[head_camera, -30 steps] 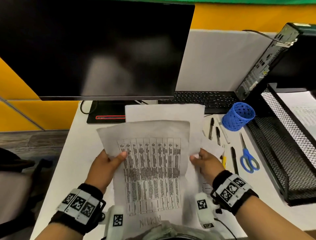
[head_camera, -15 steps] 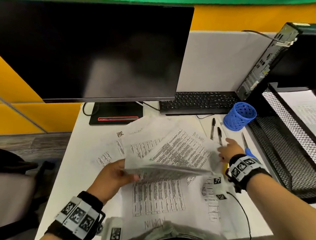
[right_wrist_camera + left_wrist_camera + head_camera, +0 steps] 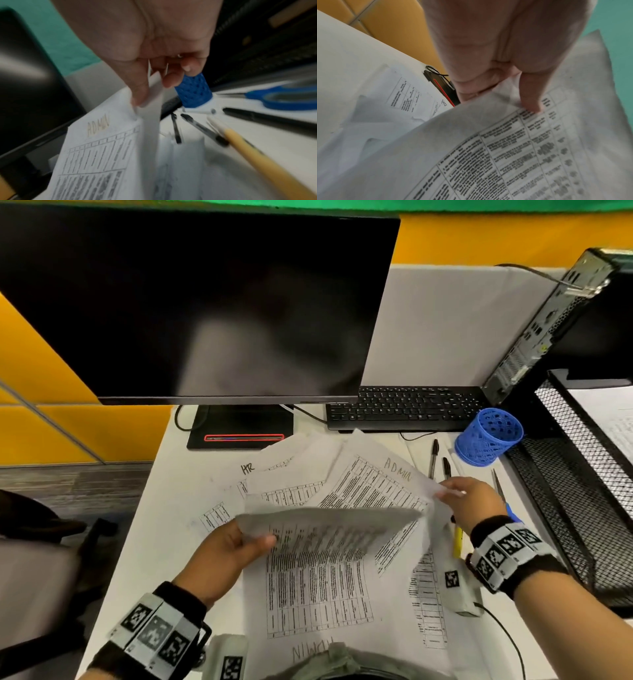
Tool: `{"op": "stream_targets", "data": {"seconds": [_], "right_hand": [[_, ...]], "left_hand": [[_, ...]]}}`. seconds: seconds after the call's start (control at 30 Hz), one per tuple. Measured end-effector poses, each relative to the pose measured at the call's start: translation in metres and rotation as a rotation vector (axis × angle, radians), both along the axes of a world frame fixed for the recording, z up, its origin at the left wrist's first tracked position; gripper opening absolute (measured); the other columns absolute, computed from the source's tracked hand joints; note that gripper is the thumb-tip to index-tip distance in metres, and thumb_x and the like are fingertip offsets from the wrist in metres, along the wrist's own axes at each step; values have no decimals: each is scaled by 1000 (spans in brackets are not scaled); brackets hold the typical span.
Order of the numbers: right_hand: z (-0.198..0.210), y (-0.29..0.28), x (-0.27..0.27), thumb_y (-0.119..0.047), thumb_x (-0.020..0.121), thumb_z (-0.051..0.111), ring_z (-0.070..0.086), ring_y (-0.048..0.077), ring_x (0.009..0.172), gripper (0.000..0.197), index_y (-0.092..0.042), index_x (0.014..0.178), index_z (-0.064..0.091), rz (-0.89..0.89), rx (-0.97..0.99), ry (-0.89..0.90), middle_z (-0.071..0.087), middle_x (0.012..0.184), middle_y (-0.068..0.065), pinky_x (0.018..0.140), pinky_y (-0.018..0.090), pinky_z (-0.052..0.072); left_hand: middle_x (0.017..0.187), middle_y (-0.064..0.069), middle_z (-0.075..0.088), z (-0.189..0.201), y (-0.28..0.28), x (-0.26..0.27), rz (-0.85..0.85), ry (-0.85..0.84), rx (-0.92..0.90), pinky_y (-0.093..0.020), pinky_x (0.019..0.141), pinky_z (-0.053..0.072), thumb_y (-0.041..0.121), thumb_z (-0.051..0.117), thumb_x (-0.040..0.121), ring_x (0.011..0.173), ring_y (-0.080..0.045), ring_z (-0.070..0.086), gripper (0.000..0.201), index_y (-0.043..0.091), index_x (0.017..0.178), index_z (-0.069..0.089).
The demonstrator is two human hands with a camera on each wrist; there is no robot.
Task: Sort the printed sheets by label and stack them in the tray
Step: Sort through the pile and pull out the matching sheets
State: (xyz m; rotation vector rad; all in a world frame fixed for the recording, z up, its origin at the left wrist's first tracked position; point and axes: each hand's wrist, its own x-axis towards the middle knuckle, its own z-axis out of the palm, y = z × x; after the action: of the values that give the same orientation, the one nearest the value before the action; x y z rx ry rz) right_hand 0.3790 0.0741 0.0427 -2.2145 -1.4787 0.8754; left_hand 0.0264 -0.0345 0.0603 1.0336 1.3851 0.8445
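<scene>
Several printed table sheets lie fanned over the white desk [image 3: 164,508]. My left hand [image 3: 239,546] grips the left edge of one sheet [image 3: 329,529] and holds it nearly flat above the pile, thumb [image 3: 530,94] on top. My right hand [image 3: 459,498] pinches the right corner of a sheet labelled ADMIN [image 3: 373,491], between thumb [image 3: 139,94] and fingers. Another ADMIN sheet [image 3: 318,601] lies nearest me, and one marked HR [image 3: 222,494] lies at the left. The black mesh tray [image 3: 582,494] stands at the right with paper [image 3: 609,419] on its upper level.
A dark monitor [image 3: 191,302] and keyboard [image 3: 404,409] fill the back. A blue mesh pen cup [image 3: 488,436], black pens [image 3: 435,457], a yellow pen [image 3: 457,542] and blue scissors [image 3: 283,98] lie between the sheets and tray. A computer tower [image 3: 548,326] leans behind.
A second ago both hands held one sheet upright. The right hand let go and moved right to the ADMIN sheet's corner. The left hand lowered its sheet nearly flat, uncovering the pile.
</scene>
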Motion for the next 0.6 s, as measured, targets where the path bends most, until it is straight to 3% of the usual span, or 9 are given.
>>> {"op": "stream_targets", "data": {"seconds": [0.03,0.1,0.17,0.23,0.3,0.37,0.47,0.53,0.6], "right_hand": [[11,-5,-1,-14,86,58,62,30,78,10,-12,89,68,21,61,39,67,83,12,68,31,50],[35,-15,-5,-14,87,59,59,18,76,10,-18,84,66,122,145,118,66,81,6,60,23,43],[61,-25,-11,-15,87,60,56,13,76,15,-26,79,65,234,196,159,66,81,0,60,17,41],[82,-32,-16,-10,85,60,58,6,71,24,-30,74,65,324,224,178,68,76,-5,62,16,45],[97,-36,-21,2,81,59,59,4,65,36,-32,71,65,389,266,233,70,70,-9,66,15,47],[107,-38,-26,1,82,60,60,3,66,31,-29,75,68,384,330,354,72,75,-12,68,15,48],[108,-36,-30,-30,90,54,58,11,72,17,-28,91,71,229,378,636,68,83,2,67,24,48],[101,-37,-31,-66,75,54,62,13,79,47,-30,101,70,183,337,816,71,91,2,69,28,51],[93,-40,-36,-77,57,61,66,11,85,75,-30,114,62,230,294,901,72,98,-1,74,28,54]], "left_hand": [[105,5,74,4,3,2,30,5,11,-30,89,50,37,74,74,101,-12,67,44,19,113,64],[112,3,70,10,10,5,55,23,69,-32,91,51,37,70,77,103,-10,66,43,28,117,57],[119,4,63,17,19,11,48,81,136,-30,90,50,43,65,75,107,-9,62,41,42,113,52],[121,8,58,25,29,20,51,138,217,-25,90,47,30,62,85,110,-6,57,33,49,109,49],[114,10,64,30,38,30,85,125,264,-22,86,48,19,59,88,106,-6,59,33,45,106,53],[95,15,72,37,44,39,122,60,290,-13,73,51,11,60,87,92,0,66,29,37,100,59],[86,16,74,42,50,44,209,-36,341,-9,66,52,1,61,84,83,2,68,33,31,98,61],[92,10,72,46,53,43,288,-95,372,-12,69,54,-3,60,83,85,0,69,35,27,101,60],[103,3,70,54,56,42,375,-108,407,-24,81,56,-3,61,83,95,-8,69,34,26,101,57]]}}
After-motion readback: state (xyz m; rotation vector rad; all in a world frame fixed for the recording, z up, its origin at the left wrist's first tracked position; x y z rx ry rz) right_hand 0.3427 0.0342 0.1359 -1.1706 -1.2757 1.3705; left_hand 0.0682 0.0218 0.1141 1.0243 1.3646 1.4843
